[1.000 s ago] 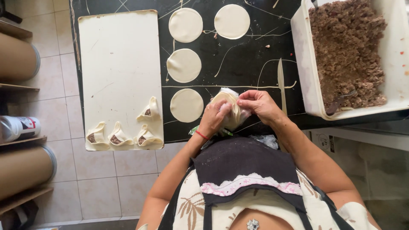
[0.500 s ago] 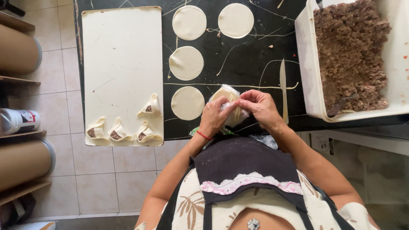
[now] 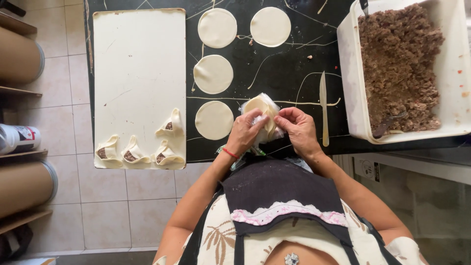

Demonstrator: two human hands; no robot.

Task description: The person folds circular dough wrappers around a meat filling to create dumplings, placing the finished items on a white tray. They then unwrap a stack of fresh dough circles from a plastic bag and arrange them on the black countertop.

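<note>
Your left hand [image 3: 244, 131] and right hand [image 3: 298, 128] both pinch 1 dough round [image 3: 263, 109] shut over its filling; next, seal the remaining edge.

Kitchen, pastry-making station.
Dough discs [image 3: 214, 74] are lying on a dark worktop [image 3: 284, 73] beside a tub of minced filling [image 3: 400, 68].

dough piece [image 3: 262, 107] in both hands: pale, soft, matt, with thin clear glossy plastic film under it. dough discs [image 3: 213, 73] at 11 o'clock: smooth, matt, floury. worktop [image 3: 289, 64]: black, smooth, streaked with flour. tray [image 3: 140, 64] at 9 o'clock: cream, matt, scuffed. tub [image 3: 454, 98] at 2 o'clock: white plastic, slight sheen; filling [image 3: 397, 64] coarse, crumbly, brown. floor tiles [image 3: 73, 122]: beige, satin.
</note>
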